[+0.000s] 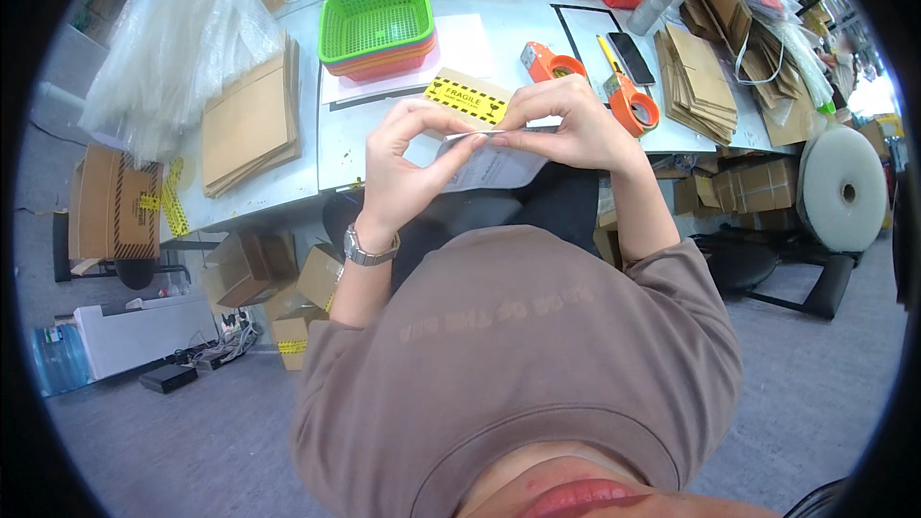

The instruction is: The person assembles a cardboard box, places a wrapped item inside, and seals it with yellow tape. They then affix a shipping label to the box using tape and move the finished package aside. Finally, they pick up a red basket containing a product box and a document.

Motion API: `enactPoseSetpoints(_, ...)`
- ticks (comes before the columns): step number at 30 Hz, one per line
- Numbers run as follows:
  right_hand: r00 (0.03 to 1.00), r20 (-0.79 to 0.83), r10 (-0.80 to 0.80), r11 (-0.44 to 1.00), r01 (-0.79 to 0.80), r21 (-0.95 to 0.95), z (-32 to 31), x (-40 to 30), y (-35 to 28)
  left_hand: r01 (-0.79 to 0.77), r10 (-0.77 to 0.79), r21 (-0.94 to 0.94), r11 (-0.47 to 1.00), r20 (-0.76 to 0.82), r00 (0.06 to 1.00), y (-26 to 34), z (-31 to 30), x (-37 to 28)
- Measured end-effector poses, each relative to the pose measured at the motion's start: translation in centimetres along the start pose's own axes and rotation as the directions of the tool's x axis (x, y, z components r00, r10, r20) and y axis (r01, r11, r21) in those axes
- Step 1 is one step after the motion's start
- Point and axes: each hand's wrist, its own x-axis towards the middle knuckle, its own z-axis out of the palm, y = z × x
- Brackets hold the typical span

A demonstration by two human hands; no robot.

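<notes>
Between both hands, near the table's front edge, is a white printed label or sheet [493, 167], its upper edge pinched by fingers and thumbs. My left hand [414, 155], with a metal watch on the wrist, grips the edge from the left. My right hand [565, 122] pinches it from the right, and the fingertips of both hands nearly meet. Just behind them lies a small cardboard box [447, 77] with a yellow and black fragile sticker [465, 101] on it. Two orange tape dispensers [550, 65] stand beyond and beside my right hand; one is partly hidden by it.
Stacked plastic baskets [376, 18] stand behind the small box. Flattened cardboard boxes [248, 122] and bubble wrap bags [187, 50] lie left. A black phone [631, 57], a yellow cutter [608, 54] and more flat cardboard [694, 79] are right. A large roll [843, 191] stands farther right.
</notes>
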Motion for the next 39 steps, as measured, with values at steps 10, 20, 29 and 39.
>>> enactPoseSetpoints(10,0.995,0.011,0.099,0.994,-0.098,-0.042,-3.0,-0.6,-0.3,0.222,-0.221,-0.319,0.921,0.039,0.975,-0.4,0.0,0.3)
enactPoseSetpoints(20,0.997,-0.06,0.052,0.998,-0.049,0.047,-3.7,-1.2,-0.8,0.268,-0.267,-0.164,0.949,0.033,0.963,1.1,-1.8,0.6)
enactPoseSetpoints(29,0.998,-0.028,-0.06,0.994,0.057,-0.093,-3.1,-0.8,-1.7,-0.298,0.169,0.453,0.84,0.302,0.938,3.8,-0.9,2.9)
enactPoseSetpoints(39,0.983,0.122,0.137,0.985,-0.123,-0.119,-4.3,-1.0,-1.8,-0.273,0.149,0.316,0.909,0.366,0.919,2.2,-1.9,3.7)
